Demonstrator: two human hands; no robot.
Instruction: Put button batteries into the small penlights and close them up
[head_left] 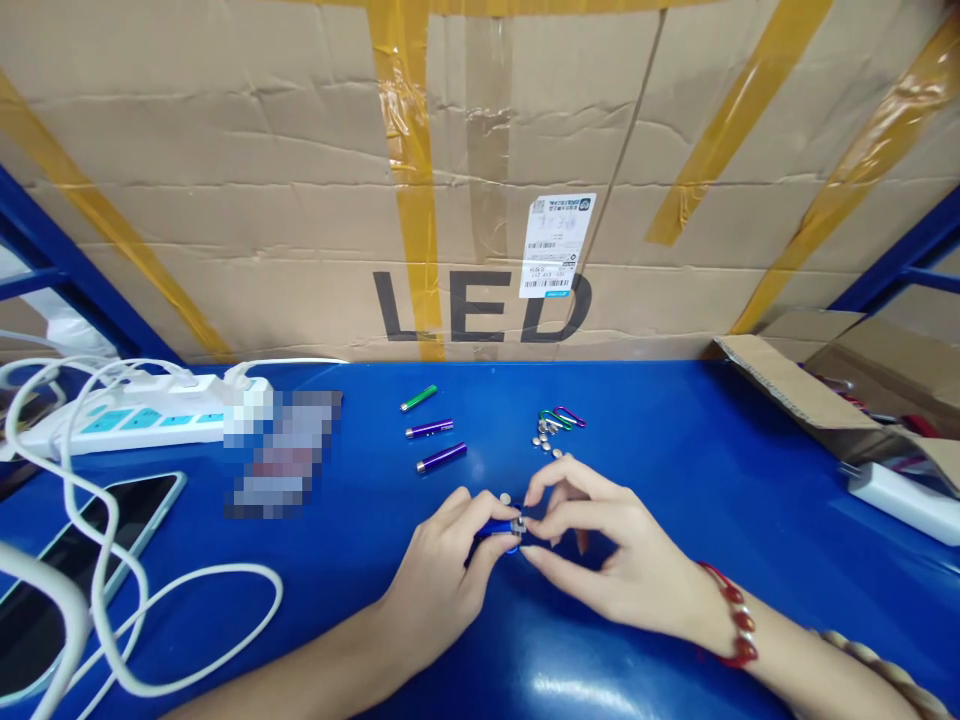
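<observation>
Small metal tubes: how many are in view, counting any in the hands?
4. A green tube and two purple tubes lie on the blue table; a blue tube is in the left hand. The box may hide more.

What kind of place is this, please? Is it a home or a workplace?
Probably a small assembly or packing bench in a workshop. A blue table stands against a large taped cardboard box marked LED. Small metal tubes and button cells lie ready, and both hands hold a blue tube.

Pixelated patch, perhaps over a label
</observation>
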